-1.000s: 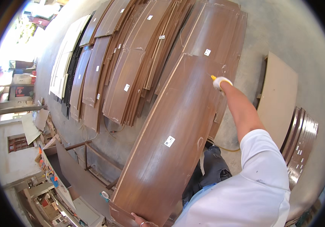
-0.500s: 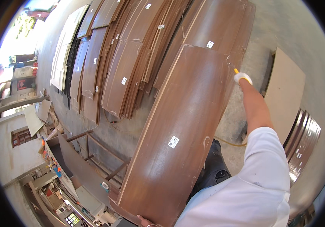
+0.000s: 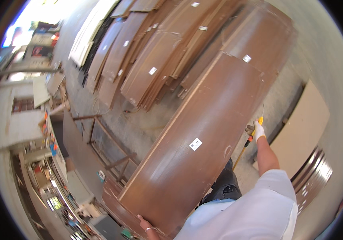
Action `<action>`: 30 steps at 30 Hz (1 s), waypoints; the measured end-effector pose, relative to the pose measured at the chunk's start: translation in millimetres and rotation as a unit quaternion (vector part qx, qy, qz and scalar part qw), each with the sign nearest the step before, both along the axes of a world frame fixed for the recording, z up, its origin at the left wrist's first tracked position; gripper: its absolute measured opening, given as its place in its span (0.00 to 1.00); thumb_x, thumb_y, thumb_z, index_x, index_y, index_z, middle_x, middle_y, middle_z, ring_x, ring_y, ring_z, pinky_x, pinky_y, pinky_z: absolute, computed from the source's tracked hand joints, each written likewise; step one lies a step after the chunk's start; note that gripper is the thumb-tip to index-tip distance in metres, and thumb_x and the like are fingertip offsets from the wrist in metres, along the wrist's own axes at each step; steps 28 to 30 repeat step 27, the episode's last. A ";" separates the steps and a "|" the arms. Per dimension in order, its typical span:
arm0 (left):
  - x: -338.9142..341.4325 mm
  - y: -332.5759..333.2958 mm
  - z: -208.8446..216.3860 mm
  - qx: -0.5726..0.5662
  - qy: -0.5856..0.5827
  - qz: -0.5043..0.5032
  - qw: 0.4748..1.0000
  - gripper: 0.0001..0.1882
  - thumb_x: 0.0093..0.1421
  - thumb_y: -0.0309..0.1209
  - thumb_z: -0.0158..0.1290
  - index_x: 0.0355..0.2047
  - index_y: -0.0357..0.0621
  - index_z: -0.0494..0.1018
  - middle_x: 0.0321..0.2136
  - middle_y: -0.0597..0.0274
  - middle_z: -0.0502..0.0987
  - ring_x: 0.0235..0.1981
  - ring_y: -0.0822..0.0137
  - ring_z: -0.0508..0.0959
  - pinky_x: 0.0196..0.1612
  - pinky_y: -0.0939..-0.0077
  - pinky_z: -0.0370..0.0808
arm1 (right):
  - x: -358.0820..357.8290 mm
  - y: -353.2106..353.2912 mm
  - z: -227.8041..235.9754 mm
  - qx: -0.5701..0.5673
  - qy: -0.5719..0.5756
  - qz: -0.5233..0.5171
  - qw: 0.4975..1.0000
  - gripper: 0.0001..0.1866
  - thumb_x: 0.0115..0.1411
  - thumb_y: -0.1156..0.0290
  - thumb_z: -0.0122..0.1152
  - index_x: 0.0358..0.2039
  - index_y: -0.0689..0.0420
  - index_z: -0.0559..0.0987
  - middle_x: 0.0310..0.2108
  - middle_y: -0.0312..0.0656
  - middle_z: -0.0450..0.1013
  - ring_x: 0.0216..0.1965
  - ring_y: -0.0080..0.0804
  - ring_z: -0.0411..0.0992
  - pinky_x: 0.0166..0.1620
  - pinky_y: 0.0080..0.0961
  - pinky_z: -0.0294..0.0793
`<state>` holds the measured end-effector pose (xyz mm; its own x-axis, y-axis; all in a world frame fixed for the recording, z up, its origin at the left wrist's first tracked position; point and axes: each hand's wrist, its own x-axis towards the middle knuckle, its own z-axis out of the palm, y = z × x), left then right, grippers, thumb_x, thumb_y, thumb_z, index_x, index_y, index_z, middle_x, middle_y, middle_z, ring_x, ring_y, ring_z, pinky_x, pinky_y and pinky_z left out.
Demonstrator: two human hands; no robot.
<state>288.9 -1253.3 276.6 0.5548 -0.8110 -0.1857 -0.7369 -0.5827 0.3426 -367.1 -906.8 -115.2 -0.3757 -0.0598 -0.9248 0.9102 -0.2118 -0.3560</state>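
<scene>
A long brown wooden panel (image 3: 179, 132) with a white label (image 3: 195, 144) lies in front of me, on top of other brown boards. My left hand (image 3: 144, 223), bare with a band at the wrist, rests on the panel near its close end with its fingers stretched out. To the right of the panel, my right hand (image 3: 258, 130) wears a white glove with grey fingertips. It is closed around a yellow air blow gun (image 3: 260, 120), held off the panel's surface. An orange-and-black fitting (image 3: 249, 140) joins the gun to a yellow hose (image 3: 239, 159).
Stacks of brown panels (image 3: 151, 72) stand across the far left floor. A metal frame (image 3: 107, 132) is left of my panel. To the right are a beige board (image 3: 299, 128) and a pile of glossy brown strips (image 3: 313, 172). A cluttered bench (image 3: 55, 140) runs along the left.
My right hand has drawn back toward me from the panel's right edge, bringing the blow gun and hose into plain view. More of my left hand shows. The whole view has shifted and turned.
</scene>
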 end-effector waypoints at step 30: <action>271.7 345.4 -31.5 -0.242 -0.017 0.337 0.910 0.27 0.66 0.51 0.50 0.42 0.37 0.82 0.37 0.39 0.82 0.44 0.41 0.82 0.49 0.55 0.75 | 204.6 -202.4 156.8 -0.101 0.106 0.454 0.879 0.25 0.68 0.48 0.55 0.56 0.53 0.73 0.48 0.41 0.76 0.49 0.44 0.74 0.52 0.50 0.76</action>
